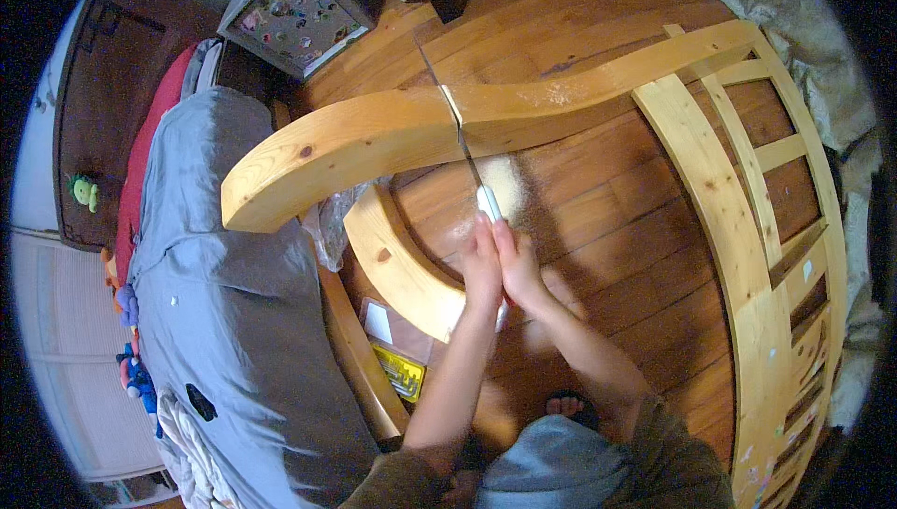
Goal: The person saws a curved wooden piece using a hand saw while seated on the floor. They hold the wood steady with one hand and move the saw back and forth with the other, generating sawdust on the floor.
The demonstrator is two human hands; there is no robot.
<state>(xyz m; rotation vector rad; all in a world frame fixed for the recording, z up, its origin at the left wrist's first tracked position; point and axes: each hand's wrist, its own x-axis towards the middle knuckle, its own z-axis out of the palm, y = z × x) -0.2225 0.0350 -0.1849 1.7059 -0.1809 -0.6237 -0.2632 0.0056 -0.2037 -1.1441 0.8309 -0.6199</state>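
My left hand [482, 266] and my right hand [521, 271] are both closed around the white handle of a handsaw [491, 202], side by side. The saw's narrow dark blade runs away from me and sits in a cut across a thick curved wooden beam [346, 140]. A pale gap shows at the top of the cut, and the beam continues on both sides of it. Pale sawdust [505, 184] is heaped on the floor below. A second curved wooden piece [397, 261] lies to the left of my hands, partly hidden by my left forearm.
The beam's right end joins a slatted wooden frame [687, 149]. A grey-covered bed [224, 275] fills the left side. Clear plastic [329, 229] and a yellow pack of tools [400, 373] lie near it. A stickered cabinet [299, 23] stands far left; my foot [565, 406] is below.
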